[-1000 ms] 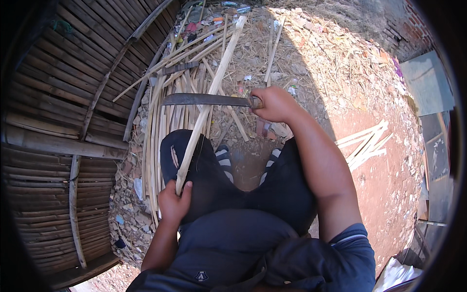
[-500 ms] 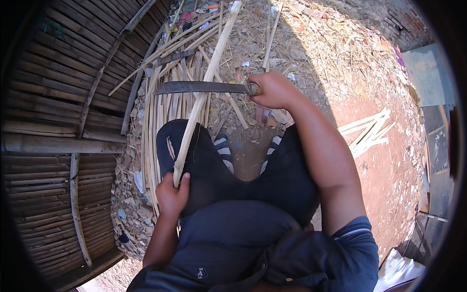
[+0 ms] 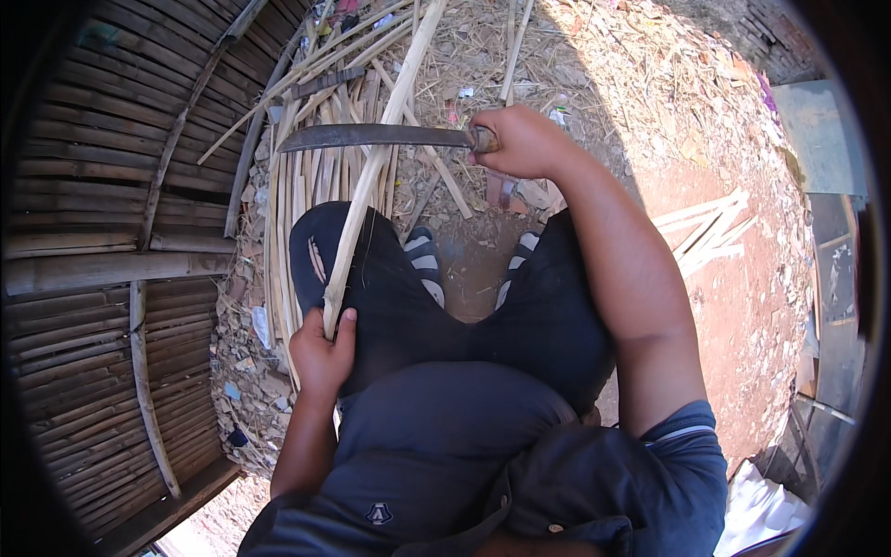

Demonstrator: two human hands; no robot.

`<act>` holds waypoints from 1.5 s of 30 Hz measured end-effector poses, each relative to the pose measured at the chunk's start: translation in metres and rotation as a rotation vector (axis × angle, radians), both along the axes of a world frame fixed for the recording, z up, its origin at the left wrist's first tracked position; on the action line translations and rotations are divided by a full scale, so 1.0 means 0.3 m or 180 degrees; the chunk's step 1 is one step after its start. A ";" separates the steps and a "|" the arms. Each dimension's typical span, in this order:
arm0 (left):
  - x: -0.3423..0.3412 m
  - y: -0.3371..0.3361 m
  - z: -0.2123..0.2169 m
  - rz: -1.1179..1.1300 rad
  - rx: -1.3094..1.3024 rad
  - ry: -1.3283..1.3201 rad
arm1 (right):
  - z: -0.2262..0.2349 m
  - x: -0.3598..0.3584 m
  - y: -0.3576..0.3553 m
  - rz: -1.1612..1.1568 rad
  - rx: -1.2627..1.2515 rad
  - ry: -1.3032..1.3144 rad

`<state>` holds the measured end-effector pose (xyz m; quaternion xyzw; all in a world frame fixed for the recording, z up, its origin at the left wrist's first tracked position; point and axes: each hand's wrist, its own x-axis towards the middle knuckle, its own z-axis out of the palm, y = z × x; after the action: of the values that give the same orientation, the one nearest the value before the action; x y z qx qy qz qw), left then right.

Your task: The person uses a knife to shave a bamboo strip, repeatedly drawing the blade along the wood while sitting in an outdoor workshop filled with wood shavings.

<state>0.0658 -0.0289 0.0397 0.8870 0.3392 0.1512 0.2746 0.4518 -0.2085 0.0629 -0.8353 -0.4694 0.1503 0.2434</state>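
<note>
My left hand (image 3: 322,353) is closed round the near end of a long pale bamboo strip (image 3: 360,209), beside my left knee. The strip slants away from me over my thigh, its far end at the top of the view. My right hand (image 3: 520,142) grips the short handle of a machete (image 3: 380,136), held out past my right knee. Its long dark blade points left and lies across the strip about midway along. Whether the edge bites into the strip I cannot tell.
Many split bamboo strips (image 3: 295,176) lie beyond my left knee, with a dark-handled tool (image 3: 327,84) on top. Left of me stands a bamboo slat wall (image 3: 121,200). More pale strips (image 3: 703,227) lie on the ground at right. Shavings and litter (image 3: 548,56) cover the ground ahead.
The machete and strip sit slightly higher and further left in the view, as do my knees and the surroundings. Both hands keep their grip; the blade still crosses the strip.
</note>
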 end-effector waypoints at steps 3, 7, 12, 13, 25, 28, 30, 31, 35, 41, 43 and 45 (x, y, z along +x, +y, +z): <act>0.001 0.000 -0.005 0.0003 -0.0003 -0.0036 | -0.019 0.000 -0.004 0.0038 0.0239 -0.0156; 0.006 -0.003 0.008 0.0028 0.0018 0.0089 | -0.025 0.005 -0.004 0.0040 0.0237 -0.0099; 0.002 0.000 0.007 0.0032 -0.0003 0.0124 | -0.019 0.003 -0.003 0.0059 0.0205 -0.0175; 0.004 -0.003 0.013 0.0038 -0.0005 0.0143 | -0.021 0.004 -0.003 0.0054 0.0212 -0.0143; 0.012 -0.009 0.029 0.0039 -0.0023 0.0158 | -0.024 0.004 -0.005 0.0009 0.0151 -0.0144; 0.005 -0.002 0.017 0.0071 -0.0019 0.0212 | -0.008 0.002 -0.004 -0.0010 0.0025 -0.0071; 0.004 -0.001 0.015 0.0083 -0.0016 0.0228 | -0.005 0.003 -0.004 0.0007 -0.0001 -0.0041; 0.006 -0.003 0.017 0.0084 -0.0012 0.0219 | -0.002 0.003 -0.005 0.0007 -0.0008 -0.0027; 0.004 -0.004 0.006 0.0058 0.0014 0.0013 | 0.002 0.001 -0.004 -0.0001 -0.0027 0.0012; 0.005 -0.003 0.010 0.0057 0.0005 0.0073 | 0.019 0.001 -0.010 -0.0045 -0.0055 -0.0068; 0.003 -0.002 0.009 0.0045 0.0002 0.0051 | 0.037 0.001 -0.017 -0.0049 -0.0109 -0.0133; 0.006 -0.002 0.011 0.0019 0.0008 0.0048 | 0.049 0.003 -0.027 -0.0051 -0.0221 -0.0271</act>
<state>0.0675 -0.0295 0.0429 0.8874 0.3436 0.1458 0.2704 0.4528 -0.2165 0.0777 -0.8526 -0.4672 0.1288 0.1953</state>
